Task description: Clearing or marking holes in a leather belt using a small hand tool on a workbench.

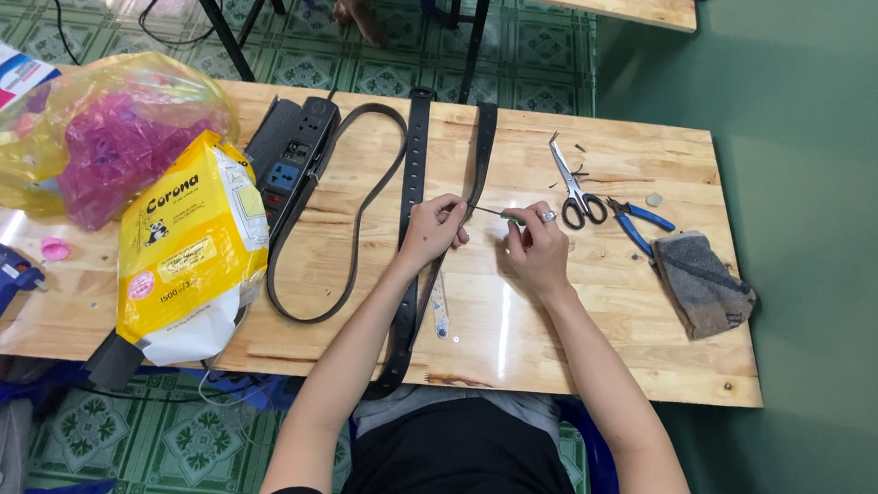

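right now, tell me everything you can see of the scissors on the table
The scissors lie flat on the wooden table, silver blades shut and pointing away from the person, black loop handles toward them. They sit just right of the right hand, beside blue-handled pliers. Small dark scraps lie around the blades. Nothing holds them.

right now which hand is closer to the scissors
Right. The right hand sits just beside the scissors, to their left in the picture; the left hand is farther away, over the black belt.

A small home craft workshop: a plain wooden surface on green patterned floor tiles, carrying scissors, pliers, a glue gun and a power strip.
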